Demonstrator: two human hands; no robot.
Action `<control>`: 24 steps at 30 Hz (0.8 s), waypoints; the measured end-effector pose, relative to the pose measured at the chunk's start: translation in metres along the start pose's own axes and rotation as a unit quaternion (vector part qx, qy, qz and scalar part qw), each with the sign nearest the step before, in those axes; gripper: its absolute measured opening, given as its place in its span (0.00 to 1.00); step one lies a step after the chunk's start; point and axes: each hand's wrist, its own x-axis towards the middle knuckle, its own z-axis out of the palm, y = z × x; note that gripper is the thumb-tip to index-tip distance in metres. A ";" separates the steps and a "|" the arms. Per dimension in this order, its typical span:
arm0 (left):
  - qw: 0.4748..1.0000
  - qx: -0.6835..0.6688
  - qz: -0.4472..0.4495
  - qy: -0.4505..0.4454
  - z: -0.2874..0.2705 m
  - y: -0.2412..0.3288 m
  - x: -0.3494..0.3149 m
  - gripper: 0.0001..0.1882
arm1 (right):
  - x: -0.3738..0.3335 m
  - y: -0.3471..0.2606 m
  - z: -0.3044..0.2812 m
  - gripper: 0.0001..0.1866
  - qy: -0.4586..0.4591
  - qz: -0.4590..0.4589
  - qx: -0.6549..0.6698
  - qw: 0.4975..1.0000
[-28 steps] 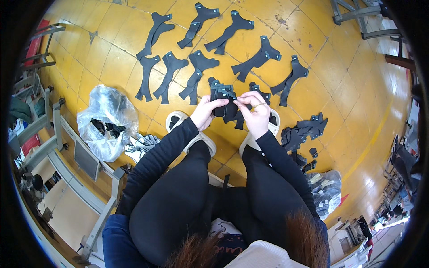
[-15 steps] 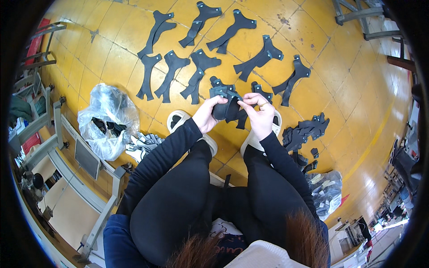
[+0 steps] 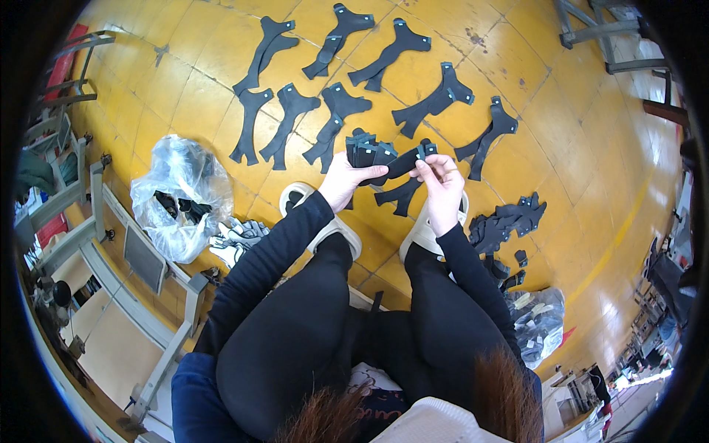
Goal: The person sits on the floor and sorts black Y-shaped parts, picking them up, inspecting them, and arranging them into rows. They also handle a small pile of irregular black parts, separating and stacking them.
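Note:
My left hand (image 3: 346, 181) is closed on a bundle of black fabric pieces (image 3: 367, 152) with small teal tabs, its thumb lying across the near side. From the bundle a black fabric strip (image 3: 403, 163) extends to the right. My right hand (image 3: 442, 186) pinches the strip's tabbed end between thumb and fingertips. Below the strip, another black forked piece (image 3: 399, 196) lies on the floor between my shoes. More black forked pieces, such as one forked piece (image 3: 434, 101), are spread in rough rows beyond my hands.
On the left stand a clear plastic bag (image 3: 181, 196) of dark items and a pile of black-and-white pieces (image 3: 238, 241). At right lie a heap of black pieces (image 3: 508, 221) and another plastic bag (image 3: 537, 325). A metal frame (image 3: 133, 295) borders the left side.
My right hand has moved a little right, away from my left, and the strip now stretches between them. The bundle in my left hand looks more upright.

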 end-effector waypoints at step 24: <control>0.911 -0.057 0.110 0.394 -0.277 0.118 0.152 0.11 | -0.024 0.014 -0.018 0.08 -0.086 0.105 -0.082 0.987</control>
